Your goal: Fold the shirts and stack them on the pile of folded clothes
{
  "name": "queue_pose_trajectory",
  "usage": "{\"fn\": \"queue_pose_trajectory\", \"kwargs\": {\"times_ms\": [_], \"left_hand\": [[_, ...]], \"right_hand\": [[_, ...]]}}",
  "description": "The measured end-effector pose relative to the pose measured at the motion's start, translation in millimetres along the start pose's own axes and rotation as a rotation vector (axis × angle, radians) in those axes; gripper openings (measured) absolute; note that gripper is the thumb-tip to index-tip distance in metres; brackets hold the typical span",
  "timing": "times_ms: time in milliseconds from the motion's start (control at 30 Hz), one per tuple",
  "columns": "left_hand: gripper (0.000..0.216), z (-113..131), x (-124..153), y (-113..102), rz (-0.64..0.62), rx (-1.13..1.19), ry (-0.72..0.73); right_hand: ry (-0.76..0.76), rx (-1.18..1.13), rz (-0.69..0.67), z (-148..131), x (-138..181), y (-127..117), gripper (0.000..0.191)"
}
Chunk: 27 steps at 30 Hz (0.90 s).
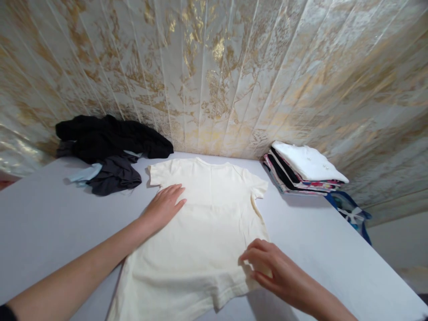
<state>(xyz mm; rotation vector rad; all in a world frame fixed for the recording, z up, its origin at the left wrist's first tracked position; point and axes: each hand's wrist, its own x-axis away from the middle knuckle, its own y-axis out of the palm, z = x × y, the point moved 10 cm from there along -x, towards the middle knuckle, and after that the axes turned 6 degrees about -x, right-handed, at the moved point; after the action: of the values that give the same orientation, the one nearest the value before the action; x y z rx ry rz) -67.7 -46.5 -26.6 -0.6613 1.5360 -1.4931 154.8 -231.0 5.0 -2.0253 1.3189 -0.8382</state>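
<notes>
A cream T-shirt point(207, 223) lies spread flat on the white table point(50, 223), collar toward the wall. My left hand point(163, 206) rests flat on the shirt's left side below the sleeve, fingers stretched out. My right hand point(272, 265) lies on the shirt's lower right edge near the hem, its fingers curled and pressing on the fabric; I cannot see any cloth pinched between them.
A heap of unfolded black and grey clothes point(107, 151) lies at the back left against the wall. A stack of folded garments point(301, 169) with a white one on top sits at the back right. A blue bag point(351, 209) hangs past the table's right edge.
</notes>
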Motion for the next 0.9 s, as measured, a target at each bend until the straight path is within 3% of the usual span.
{"fn": "queue_pose_trajectory", "kwargs": {"times_ms": [167,233,300,367,500,633,767,900], "left_hand": [[0.049,-3.0,-7.5,6.9,0.010,-0.045,-0.022],[0.048,-2.7,-5.9,6.6,0.015,-0.041,-0.020],[0.048,-2.2,-4.5,5.3,0.019,-0.039,-0.017],[0.048,-1.6,-4.1,4.5,0.017,-0.045,-0.014],[0.048,-1.7,-4.7,5.4,0.003,-0.074,-0.014],[0.048,-1.9,-3.6,5.7,-0.014,-0.071,-0.028],[0.048,-0.7,-2.3,3.6,-0.019,-0.065,-0.050],[0.055,-16.0,-2.5,3.8,-0.010,-0.124,-0.181]], "right_hand": [[0.094,-0.014,-0.213,-0.6,19.3,20.0,0.018],[0.205,-0.082,-0.327,11.1,24.9,26.6,0.024],[0.284,-0.126,-0.352,18.8,24.1,24.1,0.029],[0.247,-0.114,-0.250,15.2,11.0,10.6,0.029],[0.061,-0.023,0.077,0.9,-30.9,-17.3,0.030],[-0.028,0.139,0.286,14.8,-78.6,-19.1,0.043],[0.095,0.372,0.435,56.0,-113.0,-23.1,0.050],[0.258,0.491,0.510,91.4,-118.4,-37.5,0.056]]}}
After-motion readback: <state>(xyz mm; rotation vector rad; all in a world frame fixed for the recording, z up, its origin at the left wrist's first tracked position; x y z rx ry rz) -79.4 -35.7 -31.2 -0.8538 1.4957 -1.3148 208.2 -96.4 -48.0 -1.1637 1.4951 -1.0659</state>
